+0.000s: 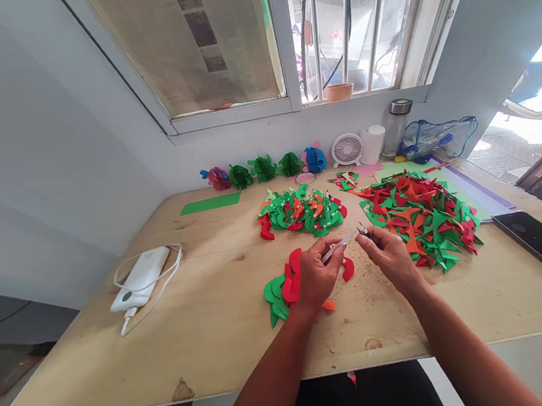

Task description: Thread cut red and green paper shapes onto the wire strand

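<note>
My left hand (321,269) pinches a narrow white strip (340,246), its tip pointing up and right. My right hand (388,257) is closed around small scissors (363,229), whose pointed tips stick out close to the strip's end. Under and beside my left hand lie curved red paper pieces (292,286) and green paper pieces (276,297). Just beyond the hands is a heap of cut green, red and orange shapes (294,210), many with small white bits on them. Right of it spreads a larger pile of paper scraps (424,216), close behind my right hand.
A white power bank (141,278) with a cable lies at the left, a green paper strip (210,204) behind it. Folded paper ornaments (262,168), a small fan (347,150), a glass bottle (395,131) and a clear pouch (437,140) line the wall. A phone (538,241) lies far right.
</note>
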The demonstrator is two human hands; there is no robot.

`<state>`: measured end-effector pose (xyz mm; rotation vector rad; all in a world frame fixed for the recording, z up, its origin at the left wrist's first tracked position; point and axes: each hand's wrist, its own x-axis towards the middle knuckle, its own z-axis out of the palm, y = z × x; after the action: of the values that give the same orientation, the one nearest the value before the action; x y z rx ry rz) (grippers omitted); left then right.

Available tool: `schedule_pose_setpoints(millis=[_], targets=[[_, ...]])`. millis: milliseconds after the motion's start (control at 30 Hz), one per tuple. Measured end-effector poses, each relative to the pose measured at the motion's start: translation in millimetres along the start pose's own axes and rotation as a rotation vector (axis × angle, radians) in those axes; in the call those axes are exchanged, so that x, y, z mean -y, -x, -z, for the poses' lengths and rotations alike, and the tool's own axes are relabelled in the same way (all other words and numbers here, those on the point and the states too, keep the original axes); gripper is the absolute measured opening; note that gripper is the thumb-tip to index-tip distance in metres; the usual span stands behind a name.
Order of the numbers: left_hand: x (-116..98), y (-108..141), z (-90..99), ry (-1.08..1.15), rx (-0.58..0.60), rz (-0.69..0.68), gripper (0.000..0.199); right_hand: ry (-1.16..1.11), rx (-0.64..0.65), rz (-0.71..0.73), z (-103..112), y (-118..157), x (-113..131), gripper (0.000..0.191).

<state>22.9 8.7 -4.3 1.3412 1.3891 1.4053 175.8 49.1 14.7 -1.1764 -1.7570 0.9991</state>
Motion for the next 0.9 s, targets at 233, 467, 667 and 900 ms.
schedule_pose_setpoints(millis=[233, 467, 667, 900], targets=[[1, 0, 0.0, -0.001, -0.007, -0.023, 0.031, 0.043, 0.029, -0.001, 1, 1, 7, 0.038], [-4, 0, 0.0, 0.027, -0.035, -0.023, 0.032, 0.067, 0.055, 0.028, 0, 1, 8, 0.04], [-7, 0, 0.4, 0.069, -0.056, -0.019, 0.031, 0.062, 0.101, 0.022, 0, 3, 11, 0.04], [-8, 1, 0.4, 0.059, -0.059, -0.028, 0.031, 0.059, 0.107, 0.02, 0, 3, 13, 0.042]])
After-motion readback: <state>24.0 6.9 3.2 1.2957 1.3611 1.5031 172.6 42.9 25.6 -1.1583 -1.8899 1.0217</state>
